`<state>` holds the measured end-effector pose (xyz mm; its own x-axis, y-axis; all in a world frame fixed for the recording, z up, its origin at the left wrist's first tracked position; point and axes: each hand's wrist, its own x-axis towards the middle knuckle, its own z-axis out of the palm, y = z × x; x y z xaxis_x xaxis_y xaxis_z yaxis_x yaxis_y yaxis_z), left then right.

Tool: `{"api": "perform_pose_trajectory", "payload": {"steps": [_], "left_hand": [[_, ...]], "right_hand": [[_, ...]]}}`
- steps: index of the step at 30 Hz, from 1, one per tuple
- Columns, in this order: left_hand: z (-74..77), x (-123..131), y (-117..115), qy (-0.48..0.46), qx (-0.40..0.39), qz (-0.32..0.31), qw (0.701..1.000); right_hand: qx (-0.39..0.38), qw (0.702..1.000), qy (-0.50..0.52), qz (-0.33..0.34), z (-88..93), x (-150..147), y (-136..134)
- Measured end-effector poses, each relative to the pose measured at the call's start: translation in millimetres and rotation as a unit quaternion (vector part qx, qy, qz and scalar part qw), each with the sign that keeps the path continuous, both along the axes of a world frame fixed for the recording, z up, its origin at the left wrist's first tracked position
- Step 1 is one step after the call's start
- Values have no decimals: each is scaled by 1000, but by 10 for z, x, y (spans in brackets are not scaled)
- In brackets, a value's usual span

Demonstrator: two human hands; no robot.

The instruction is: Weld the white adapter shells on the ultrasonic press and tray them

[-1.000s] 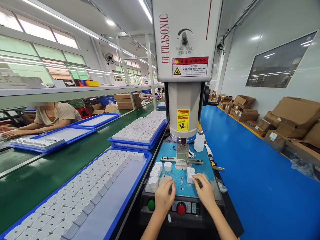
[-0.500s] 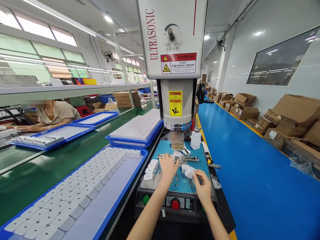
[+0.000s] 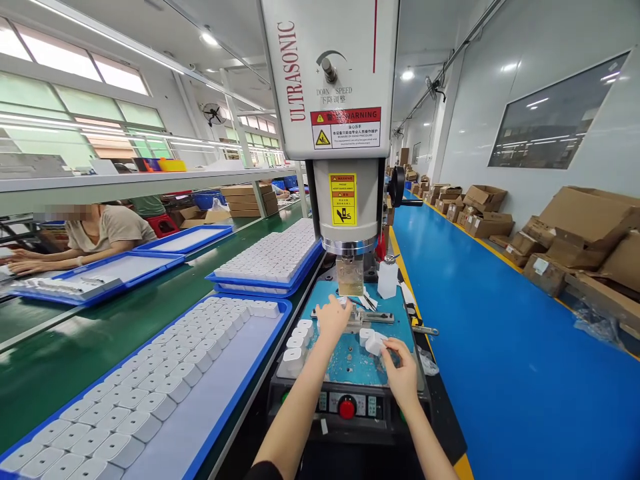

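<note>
My left hand [image 3: 333,319] reaches over the metal fixture [image 3: 377,318] below the press head. Its thumb and index finger close around a small white plastic housing [image 3: 343,301], mostly hidden by the fingers. Lower and to the right, my right hand [image 3: 401,367] pinches another white rounded housing [image 3: 375,344] at its right side. That one is tilted and sits close against a further white housing [image 3: 366,335] on the blue plate [image 3: 345,363]. A short row of white housings [image 3: 294,360] stands left of my left forearm.
An ultrasonic press [image 3: 345,193] rises ahead, with a red button [image 3: 347,407] on its base. A blue tray [image 3: 250,370] of white housings lies left; stacked trays [image 3: 305,280] stand behind. A white bottle [image 3: 388,277] is behind the fixture. A co-worker [image 3: 107,230] sits far left.
My left fingers have closed over the white housing at the fixture, covering most of it. My right hand keeps its pinch. The whole view has shifted slightly.
</note>
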<state>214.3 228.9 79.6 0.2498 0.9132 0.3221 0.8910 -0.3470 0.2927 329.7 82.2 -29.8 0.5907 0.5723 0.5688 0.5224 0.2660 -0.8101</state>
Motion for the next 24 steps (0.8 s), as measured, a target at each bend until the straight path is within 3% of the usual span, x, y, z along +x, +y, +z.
{"api": "perform_pose_trajectory", "payload": {"steps": [3, 7, 11, 14, 20, 24], "left_hand": [[-8, -307, -184, -5, 38, 19, 999], [-169, -659, -418, -14, 35, 37, 999], [-338, -738, -426, 10, -56, 42, 997], [-426, -683, -360, 11, -60, 39, 997], [-617, -701, -384, -17, 9, 16, 1000], [-820, -847, -513, -62, 103, -63, 991]], "right_hand": [[-10, 1000, -4, 4, 17, -7, -15], [-17, 1000, -6, 12, 40, -18, -32], [-12, 1000, 0, 5, 34, -37, -49], [-1, 1000, 8, -4, 68, -28, -39], [-52, 992, -114, -2, 493, 176, 239], [-83, 983, -162, 32, 733, 289, 606]]}}
